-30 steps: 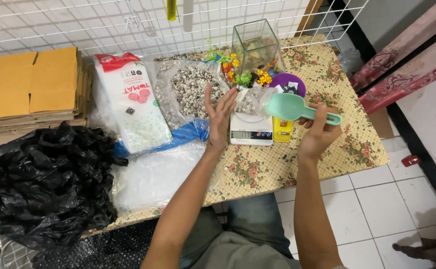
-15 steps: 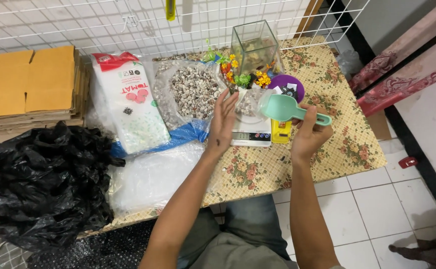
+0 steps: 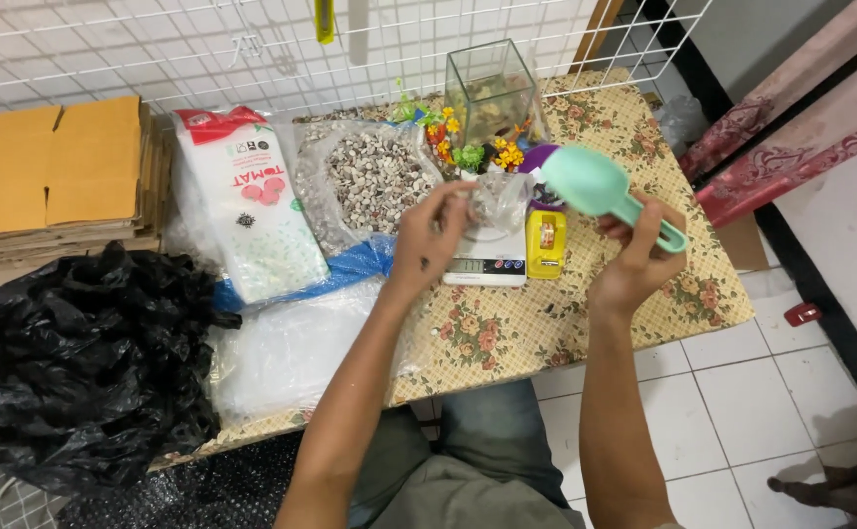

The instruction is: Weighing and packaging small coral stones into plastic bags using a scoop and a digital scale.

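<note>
My right hand (image 3: 639, 263) grips the handle of a mint-green plastic scoop (image 3: 593, 185), held up above the table's right side. My left hand (image 3: 428, 238) pinches the edge of a small clear plastic bag (image 3: 500, 200) with a few pebbles in it. That bag sits on a small white digital scale (image 3: 487, 263). Left of the scale lies a big clear bag of mixed pebbles (image 3: 375, 181). A small glass tank (image 3: 492, 90) stands behind the scale, with plastic flowers (image 3: 468, 147) in front of it.
A yellow box (image 3: 546, 244) lies right of the scale on the floral tablecloth (image 3: 644, 137). A white printed sack (image 3: 248, 200), flat cardboard boxes (image 3: 51, 171), a black plastic bag (image 3: 81, 362) and bubble wrap (image 3: 296, 343) fill the left. A wire grid (image 3: 154, 49) backs the table.
My left hand went from open beside the scale to pinching the small bag. My right hand lifted the scoop up and to the right, away from the bag.
</note>
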